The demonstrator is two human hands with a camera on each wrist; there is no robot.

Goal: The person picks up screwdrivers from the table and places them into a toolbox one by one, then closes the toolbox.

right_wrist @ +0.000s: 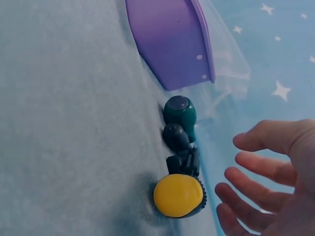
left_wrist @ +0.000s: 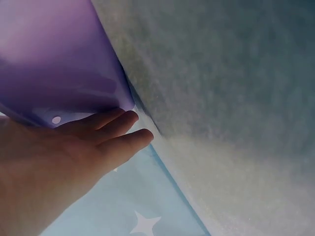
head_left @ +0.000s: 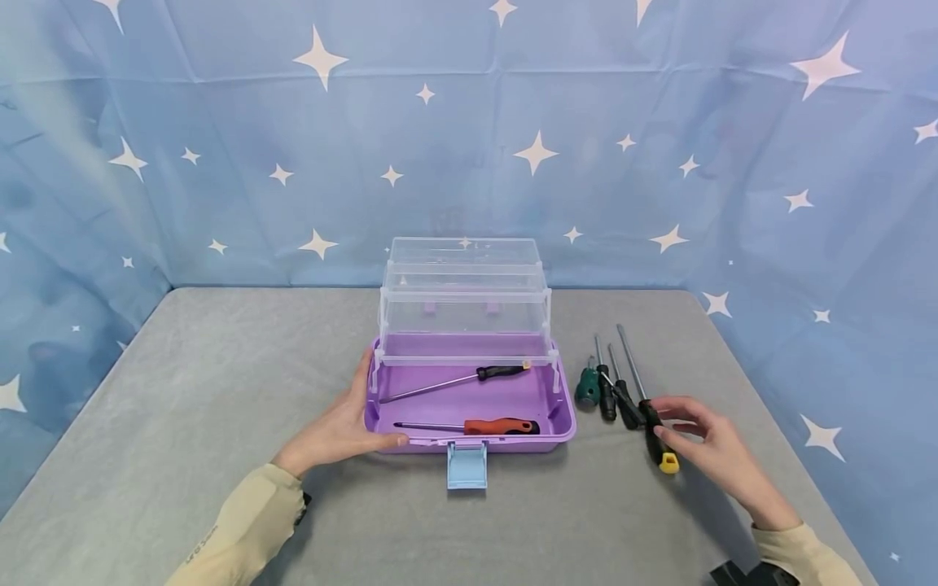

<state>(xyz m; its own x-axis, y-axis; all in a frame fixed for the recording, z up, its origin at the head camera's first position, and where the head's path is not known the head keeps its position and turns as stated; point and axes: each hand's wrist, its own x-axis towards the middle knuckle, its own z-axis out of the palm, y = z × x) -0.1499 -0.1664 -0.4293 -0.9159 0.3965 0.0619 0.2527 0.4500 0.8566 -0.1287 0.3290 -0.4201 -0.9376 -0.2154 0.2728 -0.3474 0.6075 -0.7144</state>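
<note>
My left hand [head_left: 340,423] rests against the left front corner of a purple toolbox [head_left: 567,423], thumb along its front rim. In the left wrist view its fingers lie nearly straight beside the box wall [left_wrist: 74,73]. Inside lie a black-handled screwdriver [head_left: 501,370] and an orange-and-black screwdriver [head_left: 501,426]. My right hand [head_left: 703,443] hovers at a large black screwdriver with a yellow end [head_left: 655,435], fingers loosely bent and apart. In the right wrist view the hand [right_wrist: 270,182] holds nothing, and the screwdriver's yellow end [right_wrist: 178,195] shows to its left.
Right of the box lie a green-handled screwdriver [head_left: 588,387] and black-handled screwdrivers [head_left: 607,399], side by side. Clear trays [head_left: 465,313] stand raised over the box's back. A light-blue latch [head_left: 466,468] hangs at its front. A starry blue cloth [head_left: 469,122] backs the grey table [head_left: 256,366].
</note>
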